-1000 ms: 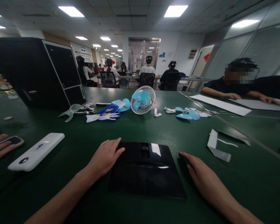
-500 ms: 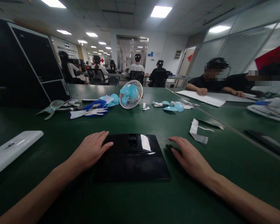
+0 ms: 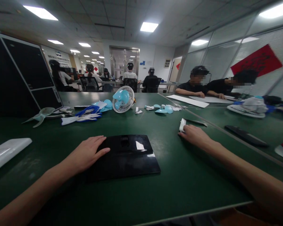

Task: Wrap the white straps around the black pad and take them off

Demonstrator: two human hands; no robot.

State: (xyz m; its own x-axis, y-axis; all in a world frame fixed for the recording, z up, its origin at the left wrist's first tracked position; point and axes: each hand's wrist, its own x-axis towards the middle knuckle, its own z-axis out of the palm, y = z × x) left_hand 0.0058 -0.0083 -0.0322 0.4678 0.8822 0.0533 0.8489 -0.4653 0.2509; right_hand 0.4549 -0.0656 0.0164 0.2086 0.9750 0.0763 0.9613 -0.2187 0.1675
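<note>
Right hand (image 3: 193, 135) partly hides white strip (image 3: 182, 124), its grip unclear; left hand (image 3: 87, 153), grip open, overlaps black panel (image 3: 129, 158)

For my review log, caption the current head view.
Left hand at a black panel, right hand at a pale strip, on a green table.

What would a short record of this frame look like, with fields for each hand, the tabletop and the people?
Left hand: left hand, fingers extended, at the left edge of the black panel
Right hand: right hand, at the pale strip, partly covering it; grip unclear
Surface: green table
Left edge: white case, cut off by the frame
Farther back: blue-and-white gloves, fan
People: several seated in the background, two at right beside white sheets
</note>
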